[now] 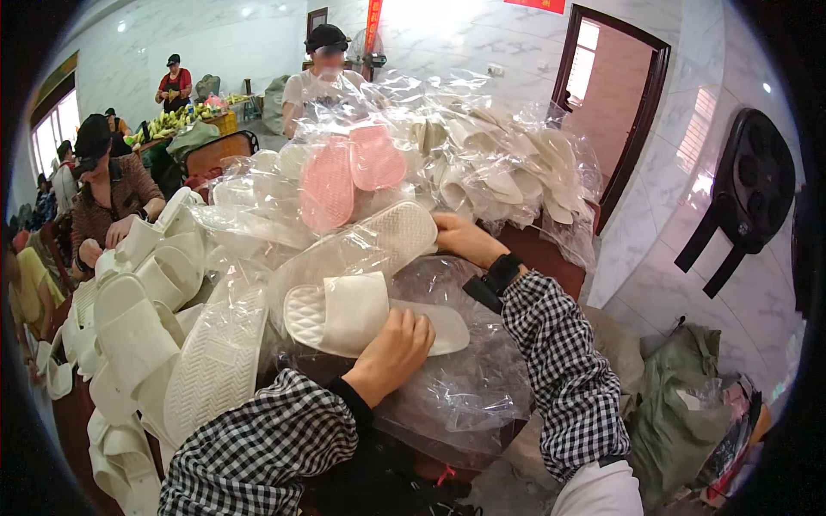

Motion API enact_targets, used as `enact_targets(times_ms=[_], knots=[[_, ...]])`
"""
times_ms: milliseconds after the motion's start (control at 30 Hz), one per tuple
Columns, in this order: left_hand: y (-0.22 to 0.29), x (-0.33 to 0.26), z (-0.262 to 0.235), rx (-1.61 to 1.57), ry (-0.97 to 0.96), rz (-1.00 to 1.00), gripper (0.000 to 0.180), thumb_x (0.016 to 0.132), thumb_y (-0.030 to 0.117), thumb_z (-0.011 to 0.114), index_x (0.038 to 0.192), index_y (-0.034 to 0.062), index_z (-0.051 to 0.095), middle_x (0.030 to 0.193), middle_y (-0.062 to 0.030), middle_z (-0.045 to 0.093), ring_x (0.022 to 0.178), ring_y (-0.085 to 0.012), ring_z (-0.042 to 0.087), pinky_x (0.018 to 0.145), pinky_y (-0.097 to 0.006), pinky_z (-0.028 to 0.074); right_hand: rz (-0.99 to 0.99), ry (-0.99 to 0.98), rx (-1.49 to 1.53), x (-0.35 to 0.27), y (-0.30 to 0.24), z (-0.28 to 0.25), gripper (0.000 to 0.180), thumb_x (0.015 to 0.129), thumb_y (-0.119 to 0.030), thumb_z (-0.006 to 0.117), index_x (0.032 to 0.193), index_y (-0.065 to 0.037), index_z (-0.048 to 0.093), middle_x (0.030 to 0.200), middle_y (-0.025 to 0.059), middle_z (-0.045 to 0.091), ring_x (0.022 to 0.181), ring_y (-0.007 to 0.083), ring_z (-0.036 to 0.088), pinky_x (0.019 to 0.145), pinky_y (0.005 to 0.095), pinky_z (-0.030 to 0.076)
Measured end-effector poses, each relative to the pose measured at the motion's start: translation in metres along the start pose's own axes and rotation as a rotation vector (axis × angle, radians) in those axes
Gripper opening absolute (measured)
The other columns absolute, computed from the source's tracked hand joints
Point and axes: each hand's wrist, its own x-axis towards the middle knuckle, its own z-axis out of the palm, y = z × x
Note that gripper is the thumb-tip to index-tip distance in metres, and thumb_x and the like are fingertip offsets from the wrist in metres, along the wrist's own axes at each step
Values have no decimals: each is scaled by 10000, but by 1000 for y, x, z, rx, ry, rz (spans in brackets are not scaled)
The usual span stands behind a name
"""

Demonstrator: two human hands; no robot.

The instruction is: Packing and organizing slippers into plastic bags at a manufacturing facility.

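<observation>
Cream-white shows on the strapped slipper (pixel 353 314) that is held by the left hand (pixel 391 357) near the middle of the table (pixel 551 247); its near edge is clasped by bent fingers, just beside the strap. Directly behind it, partly overlapped, a textured sole (pixel 366 241) is slanted up toward the right. Its raised end is touched at the edge by the right hand (pixel 469 247) (whether those fingers are closed cannot be told, as the tips are hidden).

Between the forearms, the space is taken up by clear plastic film (pixel 465 387), spread under the slipper and toward the near side. On the left, movement is hemmed in by stacked white slippers (pixel 133 318) and by a bagged herringbone sole (pixel 215 370), which is leaned close to the left sleeve. The far side is bounded by pink slippers (pixel 329 185) and a heap of bagged slippers (pixel 508 155), by which the table's far right edge is nearly reached. Beyond the right sleeve, the floor is crowded by a green sack (pixel 680 404).
</observation>
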Motion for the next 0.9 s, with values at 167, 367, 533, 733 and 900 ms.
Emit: enact_targets(times_ms=[167, 367, 533, 733, 900], knots=[[5, 10, 18, -375, 151, 40, 543, 839, 427, 601, 1227, 48, 574, 967, -113, 610, 974, -281, 579, 987, -455, 418, 47, 248, -230, -35, -30, -26, 419, 937, -48, 511, 1354, -10, 514, 1213, 68, 632, 1067, 129, 579, 908, 251, 460], [-26, -20, -33, -699, 101, 98, 650, 737, 283, 761, 1293, 55, 517, 1312, -157, 509, 1324, -340, 397, 1150, -507, 245, 42, 378, -317, -174, -132, -61, 332, 999, -206, 494, 1243, -11, 606, 1189, 84, 644, 1063, 173, 639, 924, 290, 496], [-37, -33, -88, -783, 37, 44, 554, 770, 165, 728, 1282, 66, 540, 1344, -138, 505, 1362, -348, 366, 1166, -513, 214, 402, 945, -250, -366, 0, -133, 336, 989, -280, 522, 1217, -56, 626, 1082, 48, 663, 930, 131, 624, 835, 285, 508], [-37, -95, -133, -862, -101, -282, 420, 727, 81, 709, 1142, 62, 648, 1249, -123, 592, 1289, -370, 465, 1126, -534, 294, 682, 747, -344, -524, 284, -33, 281, 948, -279, 545, 762, -69, 534, 558, 38, 485, 520, 164, 461, 503, 342, 383], [-29, -148, -125, -864, -180, -330, 409, 800, 174, 713, 1199, 112, 645, 1252, -73, 599, 1240, -301, 514, 1087, -501, 346, 997, 583, -155, -381, 371, 65, 222, 945, -205, 522, 1003, -30, 646, 803, 113, 619, 710, 204, 579, 548, 316, 433]])
